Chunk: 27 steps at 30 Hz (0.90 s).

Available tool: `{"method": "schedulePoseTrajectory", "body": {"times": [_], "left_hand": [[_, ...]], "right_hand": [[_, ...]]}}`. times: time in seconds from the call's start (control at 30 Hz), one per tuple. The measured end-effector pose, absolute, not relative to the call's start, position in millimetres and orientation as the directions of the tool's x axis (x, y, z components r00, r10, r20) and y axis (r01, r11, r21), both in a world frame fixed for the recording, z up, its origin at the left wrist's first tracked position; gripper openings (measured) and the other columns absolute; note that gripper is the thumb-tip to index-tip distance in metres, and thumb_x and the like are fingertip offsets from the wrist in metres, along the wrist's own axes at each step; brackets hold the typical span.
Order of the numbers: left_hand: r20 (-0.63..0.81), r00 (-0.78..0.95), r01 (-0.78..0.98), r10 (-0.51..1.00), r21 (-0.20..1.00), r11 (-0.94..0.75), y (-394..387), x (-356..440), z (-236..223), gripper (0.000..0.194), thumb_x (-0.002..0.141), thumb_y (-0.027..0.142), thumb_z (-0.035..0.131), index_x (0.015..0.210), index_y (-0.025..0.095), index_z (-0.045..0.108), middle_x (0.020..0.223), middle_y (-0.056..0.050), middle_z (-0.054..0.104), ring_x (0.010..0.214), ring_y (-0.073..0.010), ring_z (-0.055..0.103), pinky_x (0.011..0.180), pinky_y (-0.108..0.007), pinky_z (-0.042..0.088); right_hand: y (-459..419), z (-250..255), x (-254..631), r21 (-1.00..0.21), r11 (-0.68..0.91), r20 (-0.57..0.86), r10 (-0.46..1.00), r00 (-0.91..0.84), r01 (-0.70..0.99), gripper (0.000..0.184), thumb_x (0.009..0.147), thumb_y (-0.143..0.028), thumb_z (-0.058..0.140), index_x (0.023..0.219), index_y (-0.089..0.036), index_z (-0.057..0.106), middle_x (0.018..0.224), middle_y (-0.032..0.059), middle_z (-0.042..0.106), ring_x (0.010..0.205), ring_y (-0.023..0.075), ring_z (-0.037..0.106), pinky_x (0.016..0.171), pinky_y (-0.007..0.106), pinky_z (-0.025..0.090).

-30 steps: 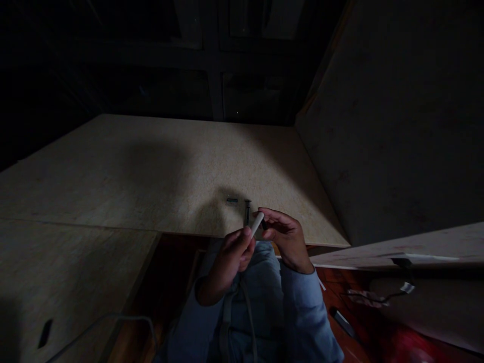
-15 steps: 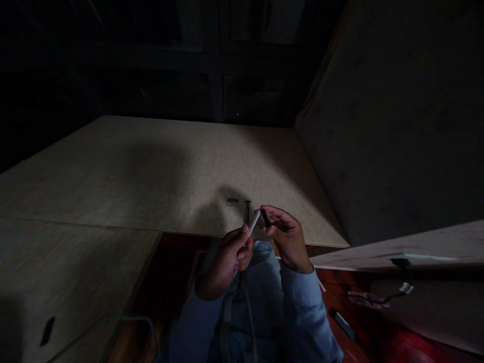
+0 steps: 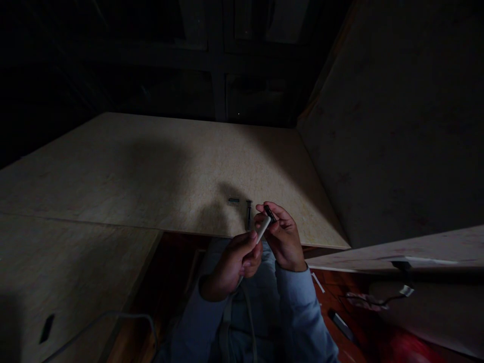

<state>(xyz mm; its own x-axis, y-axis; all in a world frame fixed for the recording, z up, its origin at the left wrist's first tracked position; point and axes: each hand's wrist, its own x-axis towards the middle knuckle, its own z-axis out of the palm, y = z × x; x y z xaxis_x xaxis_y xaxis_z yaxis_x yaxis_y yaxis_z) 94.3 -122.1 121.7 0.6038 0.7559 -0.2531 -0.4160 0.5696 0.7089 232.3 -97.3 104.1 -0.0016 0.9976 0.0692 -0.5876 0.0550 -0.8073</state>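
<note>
Grip of left hand (image 3: 239, 259) closed round white stick (image 3: 263, 230), long axis slanting up-right toward dark piece (image 3: 269, 214).

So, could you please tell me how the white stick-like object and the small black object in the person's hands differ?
The slim white stick-like object is pale and in the left hand; the small black object is dark and in the right hand. The white one looks longer than the black one. Both are narrow and held above the lap.
</note>
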Motion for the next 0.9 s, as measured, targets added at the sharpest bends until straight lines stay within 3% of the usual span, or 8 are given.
{"method": "schedulePoseTrajectory", "body": {"times": [0.23,0.4,0.67,0.9], "left_hand": [[-0.249,0.496,-0.488,0.832,0.713,0.504,-118.8,96.6,118.1,0.056,0.079,0.069,0.068,0.066,0.019,0.046,0.044,0.011,0.029,0.034,-0.0027,0.015,0.036,-0.017,0.015],[-0.239,0.440,-0.504,0.866,0.732,0.458,-119.3,96.4,118.6,0.056,0.081,0.069,0.066,0.066,0.018,0.046,0.045,0.011,0.029,0.035,-0.0021,0.016,0.036,-0.017,0.014],[-0.270,0.403,-0.459,0.874,0.767,0.448,-118.6,93.8,118.1,0.056,0.078,0.069,0.068,0.065,0.018,0.048,0.044,0.011,0.030,0.034,-0.0020,0.017,0.036,-0.017,0.014],[-0.305,0.469,-0.341,0.829,0.803,0.488,-117.9,92.3,123.3,0.061,0.072,0.075,0.068,0.060,0.019,0.048,0.041,0.010,0.030,0.032,-0.0030,0.020,0.036,-0.020,0.013]], "right_hand": [[-97.5,103.4,232.2,-0.841,0.021,0.066,0.996,-0.063,-0.540,0.053,0.063,-0.049,0.091,0.110,-0.030,0.075,0.110,0.0062,0.079,0.088,0.0207,0.073,0.078,0.033,0.059],[-97.2,103.8,230.5,-0.845,-0.003,0.060,0.993,-0.100,-0.536,0.052,0.062,-0.048,0.093,0.108,-0.029,0.076,0.106,0.0055,0.080,0.089,0.0216,0.074,0.081,0.034,0.059],[-97.3,102.9,233.8,-0.861,-0.024,0.042,0.992,-0.119,-0.508,0.047,0.061,-0.041,0.094,0.103,-0.029,0.079,0.097,0.0036,0.081,0.083,0.0198,0.074,0.078,0.033,0.059],[-98.5,104.5,236.8,-0.861,-0.001,0.045,0.996,-0.078,-0.509,0.045,0.064,-0.040,0.093,0.105,-0.029,0.079,0.103,0.0051,0.081,0.090,0.0215,0.074,0.084,0.035,0.058]]}}
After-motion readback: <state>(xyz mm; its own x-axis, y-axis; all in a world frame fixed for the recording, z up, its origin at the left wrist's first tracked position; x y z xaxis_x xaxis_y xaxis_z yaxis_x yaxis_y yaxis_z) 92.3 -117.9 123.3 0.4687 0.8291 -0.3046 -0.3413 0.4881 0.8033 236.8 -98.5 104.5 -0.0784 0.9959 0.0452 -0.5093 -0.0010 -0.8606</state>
